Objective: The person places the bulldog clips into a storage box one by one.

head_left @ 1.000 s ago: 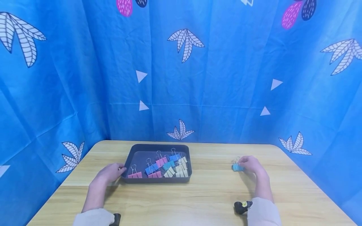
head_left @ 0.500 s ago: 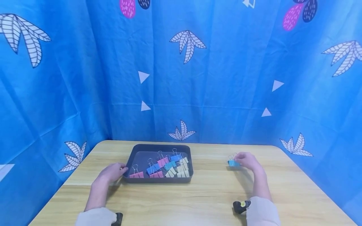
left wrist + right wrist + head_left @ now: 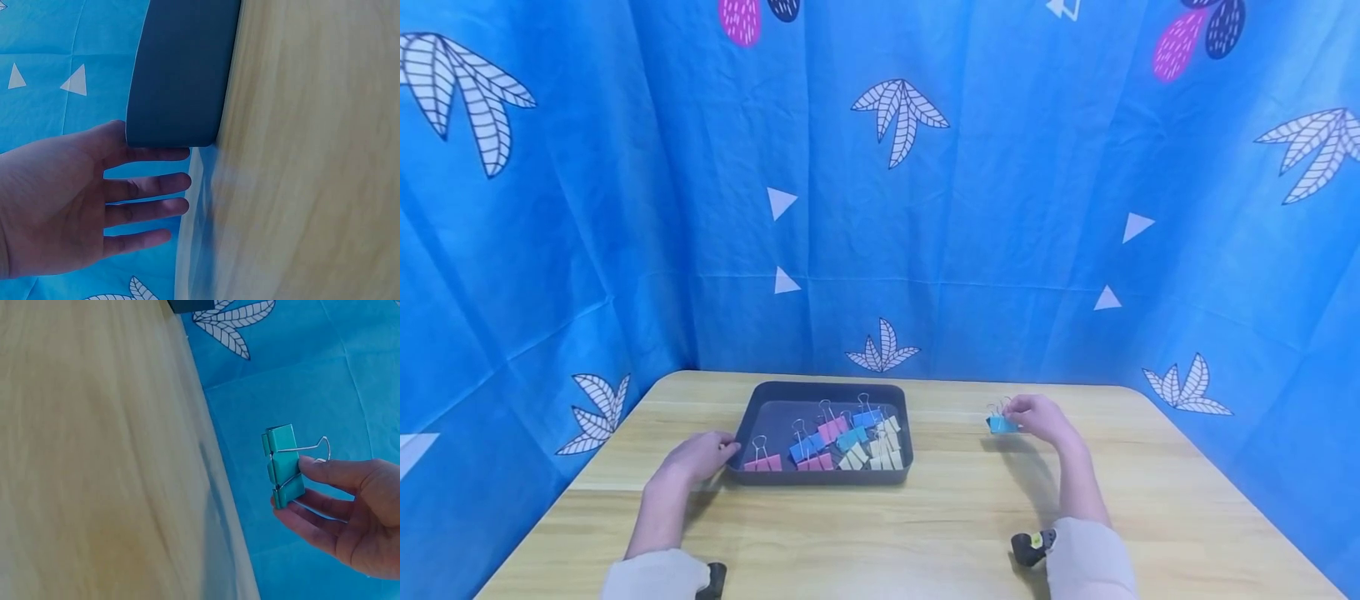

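Note:
In the head view my left hand (image 3: 700, 458) is at the near left corner of a dark grey tray (image 3: 816, 478). The left wrist view shows its thumb over the rim and the index finger along the outer wall of the tray (image 3: 181, 75), pinching the side, while the other fingers extend straight, apart from it. Above the table on the right, my right hand (image 3: 1041, 417) holds a teal binder clip (image 3: 1002, 425). Thumb and fingers grip this binder clip (image 3: 286, 462) by its body, its wire handles (image 3: 312, 447) sticking out toward the hand.
Several binder clips lie in the tray: pink (image 3: 763, 463), blue (image 3: 806, 447), teal (image 3: 852, 438) and pale yellow (image 3: 886, 460). The wooden table (image 3: 865, 542) carries the tray. A blue patterned curtain (image 3: 1000, 208) surrounds its back and sides.
My right hand has lifted the teal binder clip off the table and carried it left, toward the tray. The left hand has stayed at the tray's corner.

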`<state>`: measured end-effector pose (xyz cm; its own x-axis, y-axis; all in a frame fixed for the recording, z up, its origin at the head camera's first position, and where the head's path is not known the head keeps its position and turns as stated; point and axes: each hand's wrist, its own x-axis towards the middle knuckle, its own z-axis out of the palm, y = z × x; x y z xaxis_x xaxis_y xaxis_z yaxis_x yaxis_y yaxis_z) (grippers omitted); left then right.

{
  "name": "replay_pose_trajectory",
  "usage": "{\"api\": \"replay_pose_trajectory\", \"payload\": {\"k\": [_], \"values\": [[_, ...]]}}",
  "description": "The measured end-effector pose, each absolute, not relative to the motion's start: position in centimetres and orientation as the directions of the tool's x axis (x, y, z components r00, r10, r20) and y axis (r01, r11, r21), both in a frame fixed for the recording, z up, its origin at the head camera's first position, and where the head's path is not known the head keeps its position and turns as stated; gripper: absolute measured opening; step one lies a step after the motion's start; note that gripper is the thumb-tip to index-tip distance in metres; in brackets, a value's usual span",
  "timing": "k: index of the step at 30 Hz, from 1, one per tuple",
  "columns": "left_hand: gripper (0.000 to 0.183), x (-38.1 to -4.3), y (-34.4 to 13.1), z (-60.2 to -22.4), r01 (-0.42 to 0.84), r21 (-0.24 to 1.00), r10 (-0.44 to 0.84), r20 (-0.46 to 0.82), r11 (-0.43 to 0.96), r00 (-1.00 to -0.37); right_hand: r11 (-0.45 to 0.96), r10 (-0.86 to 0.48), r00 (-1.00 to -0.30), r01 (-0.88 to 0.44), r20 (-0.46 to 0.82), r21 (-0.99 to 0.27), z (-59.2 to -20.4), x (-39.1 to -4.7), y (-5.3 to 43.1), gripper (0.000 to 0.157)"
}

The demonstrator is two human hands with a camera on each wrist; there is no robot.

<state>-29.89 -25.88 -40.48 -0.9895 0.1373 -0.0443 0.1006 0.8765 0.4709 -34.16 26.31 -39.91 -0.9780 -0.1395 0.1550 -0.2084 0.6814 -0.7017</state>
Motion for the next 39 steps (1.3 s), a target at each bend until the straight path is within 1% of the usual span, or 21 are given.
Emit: {"api": "replay_pose_trajectory", "payload": {"k": [4,6,9,12,13,18,22,25,32,39], "values": [[0.041,-29.9,-26.0,-40.4,0.101,0.474,0.138,-0.044,0.875,-0.989,0.659,-0.167,-0.972,-0.236,0.167,-0.715,-39.2,-34.2,25.6,0.012],[0.041,-29.9,-26.0,-40.4,0.101,0.476,0.139,-0.044,0.874,-0.989,0.641,-0.204,-0.959,-0.283,0.197,-0.714,-39.0,-34.2,25.3,0.011],[0.041,-29.8,-25.9,-40.4,0.095,0.478,0.133,-0.047,0.873,-0.990,0.627,-0.232,-0.948,-0.318,0.219,-0.712,-38.6,-34.3,24.6,0.010],[0.041,-29.9,-25.9,-40.5,0.084,0.483,0.125,-0.053,0.872,-0.991,0.633,-0.212,-0.954,-0.300,0.213,-0.714,-38.4,-34.6,23.7,0.008],[0.041,-29.9,-25.9,-40.5,0.082,0.483,0.123,-0.054,0.872,-0.991,0.633,-0.190,-0.962,-0.274,0.198,-0.724,-38.4,-34.7,23.4,0.008],[0.040,-29.9,-25.9,-40.6,0.081,0.483,0.123,-0.055,0.872,-0.991,0.636,-0.182,-0.965,-0.262,0.189,-0.726,-37.7,-34.8,21.9,0.009],[0.040,-29.9,-26.0,-40.6,0.084,0.481,0.124,-0.053,0.873,-0.991,0.667,-0.169,-0.967,-0.255,0.192,-0.700,-37.1,-34.8,20.9,0.009],[0.040,-29.9,-26.0,-40.6,0.083,0.481,0.124,-0.054,0.873,-0.991,0.691,-0.165,-0.965,-0.261,0.204,-0.674,-36.7,-34.8,20.2,0.010],[0.040,-30.0,-26.0,-40.7,0.080,0.468,0.122,-0.060,0.880,-0.991,0.682,-0.158,-0.966,-0.256,0.204,-0.685,-36.5,-35.1,18.8,0.011],[0.041,-30.1,-25.9,-40.7,0.071,0.472,0.115,-0.065,0.879,-0.991,0.677,-0.166,-0.956,-0.288,0.241,-0.677,-35.9,-34.7,16.8,0.009]]}}
